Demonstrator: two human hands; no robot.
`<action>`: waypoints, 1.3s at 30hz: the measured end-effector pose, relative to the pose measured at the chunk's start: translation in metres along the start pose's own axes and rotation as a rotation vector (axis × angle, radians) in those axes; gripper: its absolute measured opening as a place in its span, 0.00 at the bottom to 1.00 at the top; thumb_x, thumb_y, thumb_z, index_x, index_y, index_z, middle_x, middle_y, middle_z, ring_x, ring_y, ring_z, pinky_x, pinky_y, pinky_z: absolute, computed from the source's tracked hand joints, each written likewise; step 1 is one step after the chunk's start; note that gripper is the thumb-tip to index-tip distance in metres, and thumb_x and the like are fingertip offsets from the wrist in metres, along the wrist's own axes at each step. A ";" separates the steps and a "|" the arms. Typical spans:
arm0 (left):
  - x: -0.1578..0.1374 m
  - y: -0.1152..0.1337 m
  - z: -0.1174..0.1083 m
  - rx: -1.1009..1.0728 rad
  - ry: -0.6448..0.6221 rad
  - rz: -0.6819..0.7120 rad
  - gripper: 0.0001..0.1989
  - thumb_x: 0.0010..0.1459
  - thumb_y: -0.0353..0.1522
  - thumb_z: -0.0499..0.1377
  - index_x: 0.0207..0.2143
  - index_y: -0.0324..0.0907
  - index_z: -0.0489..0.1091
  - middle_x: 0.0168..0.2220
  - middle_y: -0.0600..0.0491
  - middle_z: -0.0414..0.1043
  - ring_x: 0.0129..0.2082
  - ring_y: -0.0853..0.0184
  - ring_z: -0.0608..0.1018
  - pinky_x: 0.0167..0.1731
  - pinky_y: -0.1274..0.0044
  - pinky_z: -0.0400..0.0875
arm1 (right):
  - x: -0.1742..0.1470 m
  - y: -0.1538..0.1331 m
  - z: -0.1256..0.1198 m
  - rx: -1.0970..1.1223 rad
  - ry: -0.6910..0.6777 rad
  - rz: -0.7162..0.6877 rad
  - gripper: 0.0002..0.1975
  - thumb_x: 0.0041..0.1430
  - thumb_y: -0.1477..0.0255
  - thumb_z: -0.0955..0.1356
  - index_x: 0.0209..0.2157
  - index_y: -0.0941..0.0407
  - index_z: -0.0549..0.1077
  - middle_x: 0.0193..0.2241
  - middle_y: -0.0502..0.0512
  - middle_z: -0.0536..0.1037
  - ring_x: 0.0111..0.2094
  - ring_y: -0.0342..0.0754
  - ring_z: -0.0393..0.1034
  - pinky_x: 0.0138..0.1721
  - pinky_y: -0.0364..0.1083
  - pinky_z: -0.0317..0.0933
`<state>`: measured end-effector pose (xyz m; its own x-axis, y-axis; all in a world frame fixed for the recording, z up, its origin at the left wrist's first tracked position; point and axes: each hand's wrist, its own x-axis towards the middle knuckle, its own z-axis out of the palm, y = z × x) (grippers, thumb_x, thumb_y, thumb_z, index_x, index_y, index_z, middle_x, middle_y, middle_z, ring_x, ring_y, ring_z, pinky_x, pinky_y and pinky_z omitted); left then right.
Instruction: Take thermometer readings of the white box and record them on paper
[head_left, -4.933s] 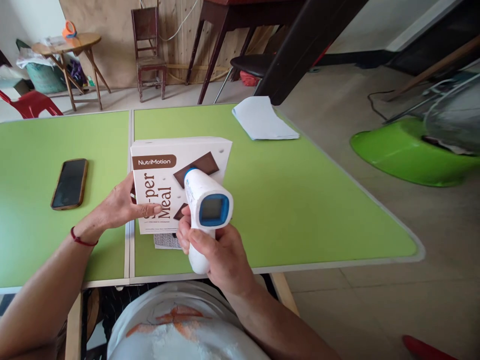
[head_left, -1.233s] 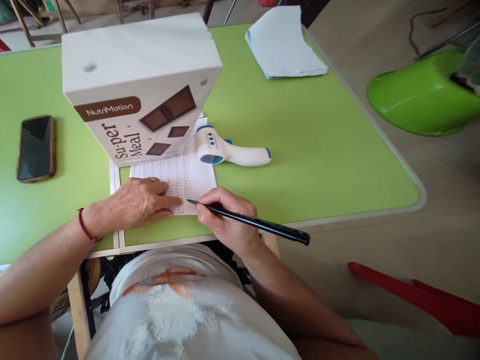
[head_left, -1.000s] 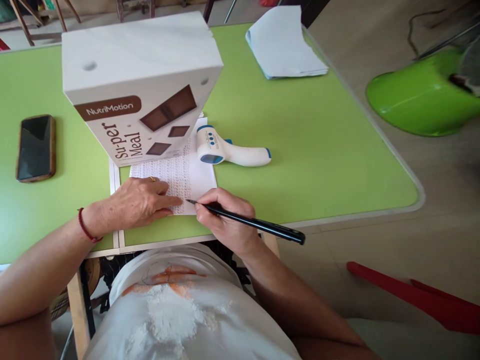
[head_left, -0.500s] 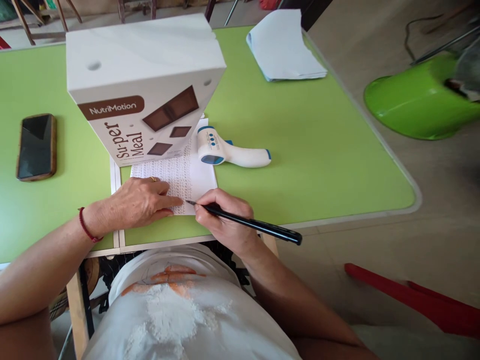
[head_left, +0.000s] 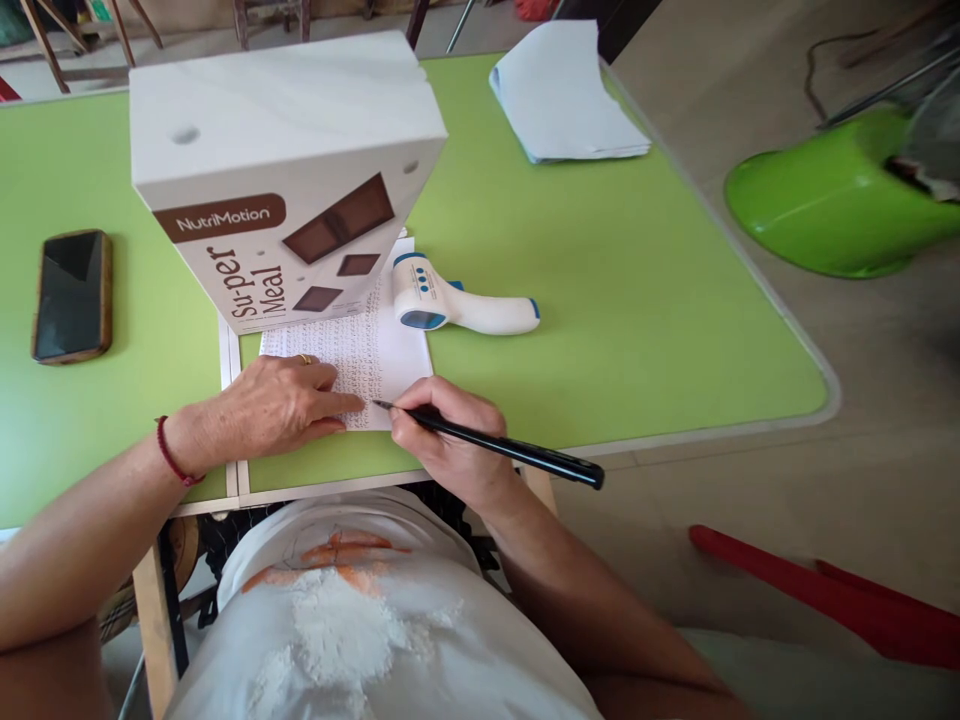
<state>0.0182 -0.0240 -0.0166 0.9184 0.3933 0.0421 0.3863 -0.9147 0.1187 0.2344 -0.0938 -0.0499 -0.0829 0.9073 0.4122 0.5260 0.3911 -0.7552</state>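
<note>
On the left, a phone point(head_left: 73, 297) lay face up on the green table point(head_left: 637, 300). The left hand point(head_left: 277, 405) rested flattened on the paper point(head_left: 405, 355), holding nothing, its index finger stretched towards the pen tip. Behind it a box point(head_left: 285, 110) stood upright, seemingly on the paper's far part. The right hand point(head_left: 454, 430) gripped a black pen point(head_left: 544, 460), its tip at the rows of writing, contact unclear. The thermometer point(head_left: 487, 314) lay with its head over the paper's right edge; loose sheets point(head_left: 566, 95) lay near the table's far edge.

If the left hand slackened, the paper could have skewed and spoiled a stroke; a tug on it might have toppled the box or dragged the thermometer.

The box read "NutriMotion" and "Su-per Meal"; the paper's rows and the thermometer's print were too small to read
</note>
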 end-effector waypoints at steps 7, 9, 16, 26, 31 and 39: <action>0.000 0.000 0.001 -0.002 0.015 -0.003 0.14 0.69 0.38 0.52 0.50 0.48 0.75 0.30 0.53 0.70 0.26 0.67 0.72 0.21 0.75 0.58 | -0.001 0.002 0.000 0.002 -0.010 -0.016 0.08 0.55 0.77 0.67 0.25 0.53 0.65 0.18 0.43 0.69 0.18 0.38 0.62 0.23 0.38 0.59; 0.000 0.000 0.001 0.000 0.011 -0.005 0.14 0.69 0.38 0.53 0.50 0.48 0.75 0.30 0.53 0.70 0.26 0.66 0.73 0.22 0.75 0.58 | -0.001 0.002 0.000 0.003 -0.010 -0.010 0.08 0.55 0.77 0.66 0.25 0.53 0.65 0.18 0.43 0.70 0.18 0.38 0.62 0.23 0.38 0.59; 0.000 0.000 0.000 -0.008 0.004 -0.012 0.13 0.69 0.38 0.53 0.50 0.48 0.75 0.31 0.52 0.71 0.27 0.66 0.73 0.22 0.76 0.58 | 0.000 0.001 -0.001 0.005 0.012 0.004 0.08 0.55 0.76 0.66 0.24 0.53 0.65 0.18 0.43 0.69 0.18 0.39 0.62 0.22 0.39 0.59; 0.000 0.001 -0.001 -0.009 -0.004 -0.025 0.13 0.68 0.37 0.54 0.49 0.48 0.75 0.31 0.52 0.71 0.27 0.67 0.73 0.23 0.77 0.59 | 0.001 -0.001 0.000 -0.034 0.014 -0.002 0.09 0.54 0.78 0.66 0.23 0.53 0.64 0.17 0.43 0.68 0.18 0.39 0.60 0.23 0.39 0.58; 0.000 0.000 -0.002 -0.009 -0.005 -0.021 0.14 0.68 0.37 0.54 0.51 0.48 0.74 0.31 0.52 0.71 0.27 0.67 0.73 0.23 0.76 0.60 | 0.001 -0.001 -0.001 -0.024 0.001 -0.019 0.09 0.54 0.78 0.66 0.23 0.53 0.64 0.17 0.43 0.67 0.18 0.38 0.60 0.22 0.39 0.58; -0.001 -0.001 0.001 -0.003 0.032 -0.005 0.14 0.69 0.38 0.54 0.50 0.48 0.75 0.30 0.53 0.71 0.26 0.67 0.72 0.22 0.76 0.58 | -0.001 0.001 -0.002 0.009 0.059 0.020 0.08 0.55 0.76 0.66 0.24 0.53 0.65 0.17 0.42 0.69 0.18 0.39 0.62 0.22 0.39 0.59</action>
<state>0.0174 -0.0234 -0.0172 0.9134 0.4004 0.0736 0.3903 -0.9126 0.1219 0.2363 -0.0948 -0.0498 -0.0221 0.9042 0.4265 0.5197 0.3748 -0.7677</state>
